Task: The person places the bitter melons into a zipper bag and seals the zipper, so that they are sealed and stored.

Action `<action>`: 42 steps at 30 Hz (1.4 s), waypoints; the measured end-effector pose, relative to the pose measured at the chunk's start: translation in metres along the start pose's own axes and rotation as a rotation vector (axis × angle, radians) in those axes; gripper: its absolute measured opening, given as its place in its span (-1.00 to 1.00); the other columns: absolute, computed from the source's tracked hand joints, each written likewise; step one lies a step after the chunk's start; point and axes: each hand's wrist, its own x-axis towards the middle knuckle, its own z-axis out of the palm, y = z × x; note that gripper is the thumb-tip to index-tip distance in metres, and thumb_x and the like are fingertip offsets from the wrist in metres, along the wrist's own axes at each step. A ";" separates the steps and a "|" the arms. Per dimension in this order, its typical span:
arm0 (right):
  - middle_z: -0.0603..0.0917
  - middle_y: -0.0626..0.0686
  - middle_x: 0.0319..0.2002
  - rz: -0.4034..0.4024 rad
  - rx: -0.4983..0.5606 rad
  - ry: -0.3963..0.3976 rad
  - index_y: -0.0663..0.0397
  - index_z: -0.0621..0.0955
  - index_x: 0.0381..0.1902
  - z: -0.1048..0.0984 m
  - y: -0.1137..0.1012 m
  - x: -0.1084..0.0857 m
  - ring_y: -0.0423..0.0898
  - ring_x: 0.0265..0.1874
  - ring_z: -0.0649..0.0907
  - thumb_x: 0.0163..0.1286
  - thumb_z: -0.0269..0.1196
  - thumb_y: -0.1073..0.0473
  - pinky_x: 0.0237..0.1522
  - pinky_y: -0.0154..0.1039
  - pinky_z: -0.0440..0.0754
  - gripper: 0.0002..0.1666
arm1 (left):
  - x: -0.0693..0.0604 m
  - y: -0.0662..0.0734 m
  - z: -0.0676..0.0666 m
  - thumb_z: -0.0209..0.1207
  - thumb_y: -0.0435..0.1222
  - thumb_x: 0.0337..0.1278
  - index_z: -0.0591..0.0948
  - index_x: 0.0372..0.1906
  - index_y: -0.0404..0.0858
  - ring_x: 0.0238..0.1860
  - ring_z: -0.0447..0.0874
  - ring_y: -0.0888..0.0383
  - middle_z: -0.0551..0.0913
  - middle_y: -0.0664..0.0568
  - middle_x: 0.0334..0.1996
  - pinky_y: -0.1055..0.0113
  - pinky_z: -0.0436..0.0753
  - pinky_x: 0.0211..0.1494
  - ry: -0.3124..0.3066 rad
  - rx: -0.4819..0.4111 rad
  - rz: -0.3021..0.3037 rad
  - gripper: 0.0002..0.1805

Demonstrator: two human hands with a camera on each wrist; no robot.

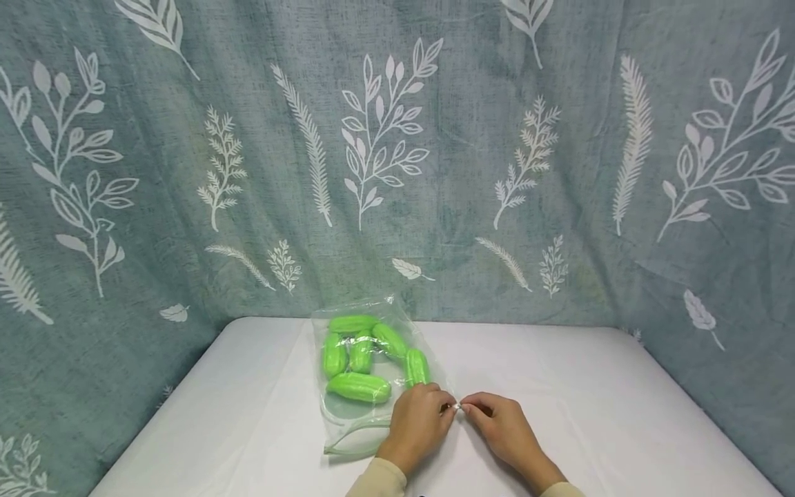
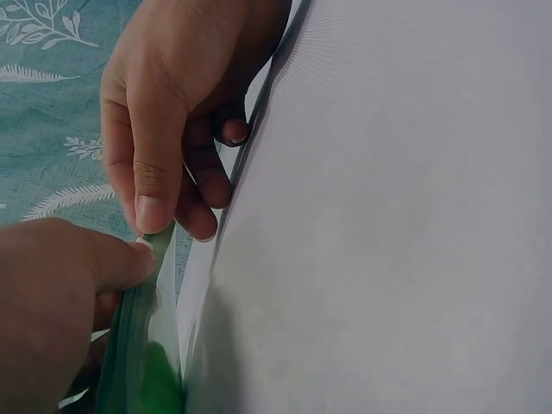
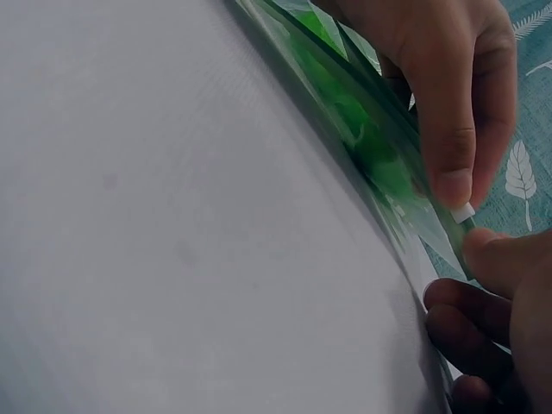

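Observation:
A clear slider zip bag (image 1: 397, 373) lies on the white table with several bright green, cucumber-shaped items (image 1: 359, 388) inside. Its mouth faces the near side, and the left part of the mouth gapes apart. My left hand (image 1: 419, 420) pinches the small white slider (image 3: 464, 212) between thumb and finger, at the right end of the zip strip (image 2: 129, 345). Close beside it, my right hand (image 1: 504, 426) pinches the end corner of the same strip. In the right wrist view, the right hand's other fingers (image 3: 466, 315) curl loosely below. Part of the bag is hidden behind the left hand.
The white table (image 1: 596, 393) extends to both sides of the bag. Behind it and at its sides hangs a grey-green curtain (image 1: 459, 172) with white leaf prints. The bag's far edge lies near the table's back edge.

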 end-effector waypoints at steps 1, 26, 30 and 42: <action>0.73 -0.32 -0.36 -0.001 0.000 0.001 -0.22 0.76 -0.27 0.001 0.000 0.000 -0.33 -0.29 0.67 0.35 0.38 0.10 -0.15 -0.30 0.67 -0.95 | -0.001 0.000 -0.001 0.46 -0.15 -0.01 0.81 -0.38 0.05 -0.42 0.62 0.27 0.62 0.31 -0.50 0.36 0.58 -0.38 -0.005 0.002 -0.002 -0.94; 0.73 -0.31 -0.36 -0.010 -0.021 0.029 -0.18 0.78 -0.27 0.006 -0.003 -0.002 -0.31 -0.28 0.66 0.32 0.40 0.07 -0.15 -0.24 0.66 -0.95 | -0.011 -0.008 -0.016 0.46 -0.11 -0.02 0.81 -0.35 0.09 -0.46 0.61 0.22 0.59 0.28 -0.52 0.34 0.49 -0.52 -0.039 0.054 -0.028 -0.92; 0.72 -0.32 -0.37 0.003 -0.037 0.018 -0.18 0.77 -0.27 0.002 -0.002 -0.002 -0.31 -0.33 0.63 0.33 0.39 0.06 -0.19 -0.25 0.63 -0.95 | -0.011 -0.007 -0.018 0.46 -0.10 0.00 0.81 -0.34 0.10 -0.42 0.61 0.22 0.61 0.28 -0.49 0.35 0.49 -0.51 -0.059 0.046 -0.046 -0.92; 0.73 -0.28 -0.37 0.017 -0.036 0.006 -0.19 0.77 -0.27 0.000 -0.002 0.000 -0.29 -0.34 0.64 0.34 0.38 0.10 -0.19 -0.27 0.65 -0.96 | -0.014 -0.012 -0.021 0.47 -0.12 -0.03 0.81 -0.36 0.11 -0.47 0.54 0.30 0.57 0.31 -0.52 0.43 0.42 -0.55 -0.035 0.008 -0.076 -0.92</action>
